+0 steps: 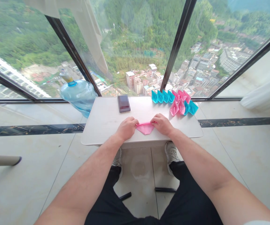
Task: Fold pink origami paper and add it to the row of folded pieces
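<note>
Left hand (127, 128): fingers pinching the left end of a folded pink paper (145, 129). Right hand (162, 124): same grip, right end. Paper lies between the hands over the near half of a white table (106, 129), straight edge away from the person, flap toward them. Far right corner: blue folded pieces (163, 97) and pink folded pieces (177, 107), clustered. Left of the table, by the window: bluish water jug (80, 94); contents, cannot tell.

Bare forearms (99, 167) reach forward, converging. Left hand (127, 127) and right hand (162, 124) near each other, roughly level, backs uppermost; fingers (134, 121) curled, both in pinch grip. Elbows slightly bent.
</note>
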`<state>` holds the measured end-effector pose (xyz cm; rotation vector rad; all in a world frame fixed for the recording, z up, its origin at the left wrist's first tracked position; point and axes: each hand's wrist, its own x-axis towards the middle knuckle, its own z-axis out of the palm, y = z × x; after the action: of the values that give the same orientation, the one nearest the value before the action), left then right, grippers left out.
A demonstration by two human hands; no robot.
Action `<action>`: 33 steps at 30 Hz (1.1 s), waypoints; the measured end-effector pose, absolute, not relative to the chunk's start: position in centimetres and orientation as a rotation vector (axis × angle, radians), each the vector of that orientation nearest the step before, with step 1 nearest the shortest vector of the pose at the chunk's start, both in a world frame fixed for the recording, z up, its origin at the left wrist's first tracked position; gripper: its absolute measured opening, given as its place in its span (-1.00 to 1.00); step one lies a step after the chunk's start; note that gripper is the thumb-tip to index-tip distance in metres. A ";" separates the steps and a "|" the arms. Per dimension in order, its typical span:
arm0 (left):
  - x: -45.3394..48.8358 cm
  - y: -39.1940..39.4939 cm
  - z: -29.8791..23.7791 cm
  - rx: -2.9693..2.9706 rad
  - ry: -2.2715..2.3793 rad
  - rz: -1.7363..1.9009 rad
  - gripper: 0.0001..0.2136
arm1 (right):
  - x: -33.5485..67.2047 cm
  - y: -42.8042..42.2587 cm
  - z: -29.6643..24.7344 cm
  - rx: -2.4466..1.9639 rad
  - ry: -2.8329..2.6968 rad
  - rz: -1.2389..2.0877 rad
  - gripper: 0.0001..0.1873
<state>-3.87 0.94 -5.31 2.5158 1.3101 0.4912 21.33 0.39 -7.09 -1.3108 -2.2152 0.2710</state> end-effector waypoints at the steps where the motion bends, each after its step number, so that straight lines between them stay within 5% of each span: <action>1: -3.8 0.9 -5.3 2.525 1.311 0.483 -0.79 | 21.5 0.4 -7.0 -1.319 -2.214 0.281 -0.83; 15: -2.7 1.3 -4.9 2.523 1.355 0.491 -0.90 | 21.1 -0.2 -6.6 -1.335 -2.395 0.127 -0.80; 33: -2.7 -0.8 -3.6 2.775 1.383 0.217 -0.77 | 21.7 -2.6 -5.4 -1.200 -2.680 -0.041 -0.67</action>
<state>-2.74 -0.79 -3.60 2.7748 1.3825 0.2171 21.71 -2.55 -5.35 -1.1998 -2.6805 -0.0407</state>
